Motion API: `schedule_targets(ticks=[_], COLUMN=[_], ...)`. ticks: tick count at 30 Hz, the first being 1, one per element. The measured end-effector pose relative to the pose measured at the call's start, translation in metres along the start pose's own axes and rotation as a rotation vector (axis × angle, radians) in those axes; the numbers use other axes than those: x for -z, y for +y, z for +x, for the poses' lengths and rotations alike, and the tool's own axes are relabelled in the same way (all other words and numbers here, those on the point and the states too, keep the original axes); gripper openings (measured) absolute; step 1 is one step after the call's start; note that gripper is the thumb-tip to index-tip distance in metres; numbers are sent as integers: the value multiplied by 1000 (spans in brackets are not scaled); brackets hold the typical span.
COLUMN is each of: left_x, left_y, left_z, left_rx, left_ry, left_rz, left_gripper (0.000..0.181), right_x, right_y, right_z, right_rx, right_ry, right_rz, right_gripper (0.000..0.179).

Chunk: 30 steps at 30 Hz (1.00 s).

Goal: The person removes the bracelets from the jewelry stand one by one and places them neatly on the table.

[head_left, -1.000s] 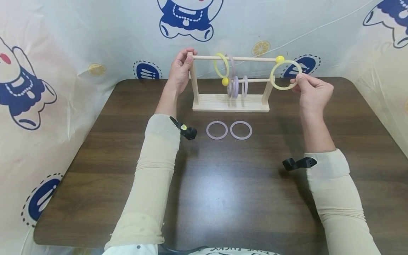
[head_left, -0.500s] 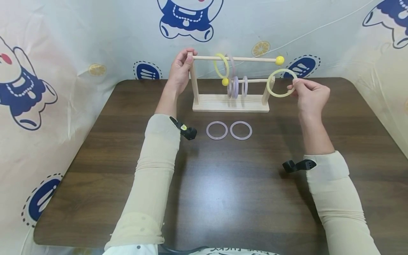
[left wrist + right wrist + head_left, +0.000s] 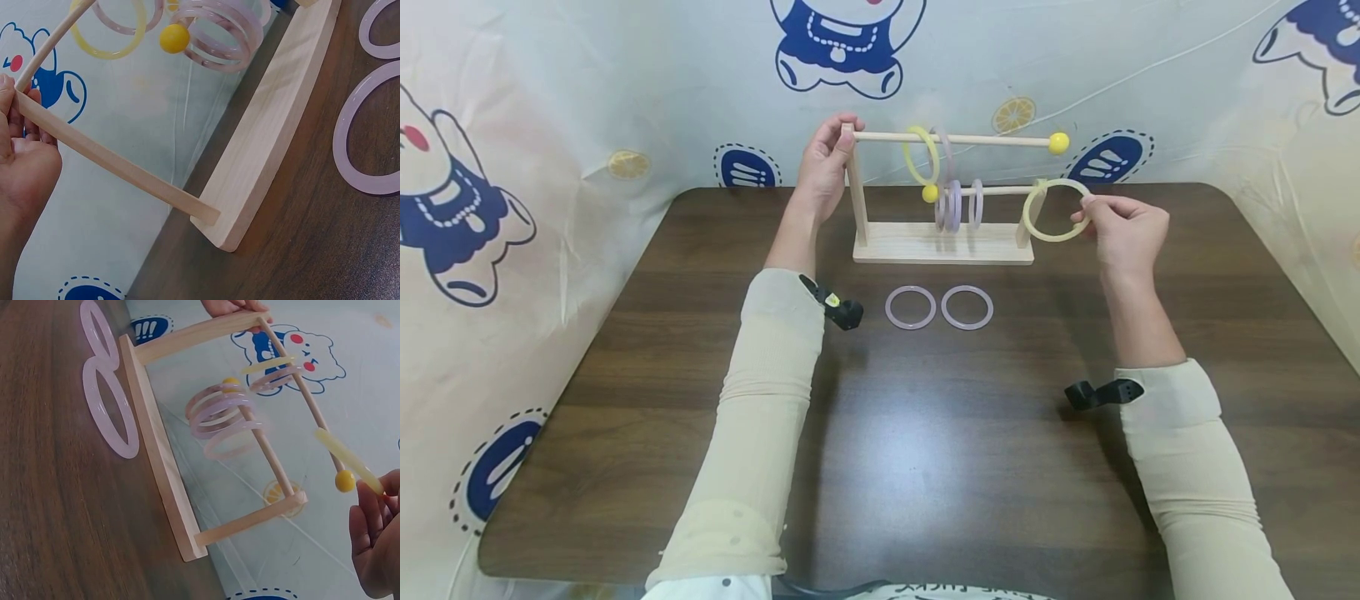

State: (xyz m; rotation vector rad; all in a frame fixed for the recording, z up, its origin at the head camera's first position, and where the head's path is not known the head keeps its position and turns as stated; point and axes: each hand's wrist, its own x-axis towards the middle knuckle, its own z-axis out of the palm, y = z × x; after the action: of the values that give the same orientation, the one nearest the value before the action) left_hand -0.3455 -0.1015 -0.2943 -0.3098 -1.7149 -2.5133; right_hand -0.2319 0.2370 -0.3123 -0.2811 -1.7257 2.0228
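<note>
A wooden rack with two horizontal rods stands at the back of the table. My left hand grips the top of its left post. Between right thumb and fingers, my right hand pinches a pale yellow ring, upright beside the right post and below the yellow ball tipping the upper rod. That rod carries a yellow ring and a lilac ring. Several lilac rings hang on the lower rod, whose yellow ball is at its left end.
Two lilac rings lie flat side by side before the rack, a left ring and a right ring. The brown table reaches back to a printed curtain behind the rack.
My right hand has lowered the pale yellow ring and brought it slightly left, from beside the upper rod's ball to beside the right post. My left hand and the rack stay put.
</note>
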Motion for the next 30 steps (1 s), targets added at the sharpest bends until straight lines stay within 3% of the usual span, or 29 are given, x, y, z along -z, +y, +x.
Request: schedule_targets(ticks=[16, 30], left_x=[0, 0], left_y=[-2, 1], left_z=[0, -1], left_rx=[-9, 6], left_ry=[1, 4], left_rz=[-4, 4], left_gripper=[14, 16], right_x=[6, 8], right_y=[9, 14], right_z=[0, -4], right_rx=[-84, -130], right_ry=[-76, -163], right_rz=[-56, -199], right_gripper=[13, 14])
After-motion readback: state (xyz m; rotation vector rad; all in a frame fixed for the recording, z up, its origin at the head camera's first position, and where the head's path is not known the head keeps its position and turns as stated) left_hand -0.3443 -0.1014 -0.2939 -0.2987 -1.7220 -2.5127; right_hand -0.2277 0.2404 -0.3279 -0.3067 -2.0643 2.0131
